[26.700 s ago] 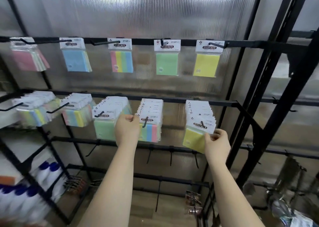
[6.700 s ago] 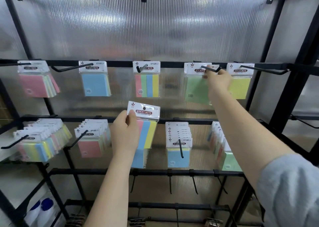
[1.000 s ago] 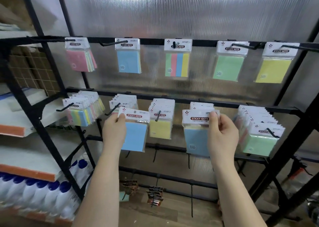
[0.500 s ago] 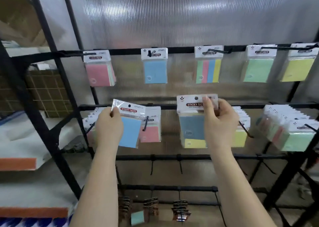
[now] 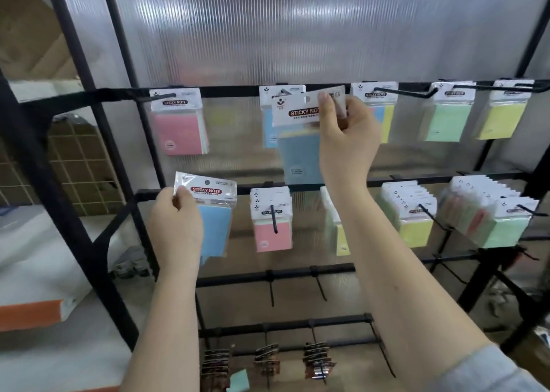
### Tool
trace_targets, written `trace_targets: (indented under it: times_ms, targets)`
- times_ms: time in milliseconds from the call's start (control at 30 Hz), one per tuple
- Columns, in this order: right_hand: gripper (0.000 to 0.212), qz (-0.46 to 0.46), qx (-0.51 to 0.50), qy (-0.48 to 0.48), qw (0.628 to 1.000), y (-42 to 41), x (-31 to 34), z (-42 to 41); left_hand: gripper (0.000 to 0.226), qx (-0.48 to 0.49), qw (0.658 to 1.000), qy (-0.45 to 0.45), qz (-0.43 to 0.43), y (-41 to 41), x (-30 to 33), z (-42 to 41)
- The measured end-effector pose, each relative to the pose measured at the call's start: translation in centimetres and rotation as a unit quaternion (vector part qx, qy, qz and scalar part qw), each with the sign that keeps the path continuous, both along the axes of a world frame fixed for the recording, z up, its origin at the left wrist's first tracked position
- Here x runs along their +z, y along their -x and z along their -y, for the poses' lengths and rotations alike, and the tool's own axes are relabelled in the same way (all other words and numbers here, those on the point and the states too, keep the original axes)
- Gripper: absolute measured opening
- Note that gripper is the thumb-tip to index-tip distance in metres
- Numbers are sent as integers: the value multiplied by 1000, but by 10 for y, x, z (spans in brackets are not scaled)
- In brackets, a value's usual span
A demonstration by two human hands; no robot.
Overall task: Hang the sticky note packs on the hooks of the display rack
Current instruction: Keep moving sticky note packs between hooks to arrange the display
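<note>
My right hand (image 5: 345, 141) pinches the white header of a blue sticky note pack (image 5: 300, 156) and holds it up in front of the blue pack (image 5: 269, 123) that hangs on the top bar. My left hand (image 5: 175, 228) pinches the header corner of a second blue sticky note pack (image 5: 212, 213), level with the middle bar at its left end. Along the top bar (image 5: 232, 91) single packs hang: pink (image 5: 178, 123), striped, green (image 5: 448, 114), yellow (image 5: 503, 111). The hook under the raised pack is hidden.
The middle bar carries thick rows of packs: pink (image 5: 272, 222), yellow (image 5: 412, 210), green (image 5: 491, 213). Lower bars hold bare hooks (image 5: 271, 287) and dark clip items (image 5: 268, 362). A black rack post (image 5: 74, 189) stands left, with white and orange shelves (image 5: 32, 311) beyond it.
My right hand has lifted its blue pack from middle-bar height up to the top bar. My left hand keeps its blue pack near the middle bar. The view has shifted left and upward.
</note>
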State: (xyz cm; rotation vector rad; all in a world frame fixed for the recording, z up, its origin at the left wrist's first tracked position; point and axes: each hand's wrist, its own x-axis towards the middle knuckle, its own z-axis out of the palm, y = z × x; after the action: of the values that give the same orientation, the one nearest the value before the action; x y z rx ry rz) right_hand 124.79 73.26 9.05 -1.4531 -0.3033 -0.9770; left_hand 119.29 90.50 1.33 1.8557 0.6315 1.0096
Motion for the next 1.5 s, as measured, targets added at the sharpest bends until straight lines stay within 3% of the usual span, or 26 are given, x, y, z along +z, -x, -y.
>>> trace_targets:
  times_ms: [500, 800, 1133, 1333, 1467, 1500]
  targets:
    - [53, -58, 22, 10, 998, -35, 5, -2, 42, -11, 998, 7, 55, -21, 14, 11]
    - [29, -123, 75, 9, 990, -80, 11, -12, 41, -26, 997, 8, 76, -23, 20, 8]
    - [44, -170, 62, 71, 981, -125, 14, -21, 32, -52, 997, -2, 65, -31, 15, 5]
    - [43, -196, 29, 121, 973, -147, 19, -23, 23, -102, 991, 21, 81, -37, 11, 10]
    - [23, -199, 27, 98, 975, -156, 20, -25, 30, -109, 991, 14, 79, -38, 11, 17]
    - [28, -201, 29, 85, 975, -158, 20, -25, 31, -111, 991, 13, 80, -38, 11, 17]
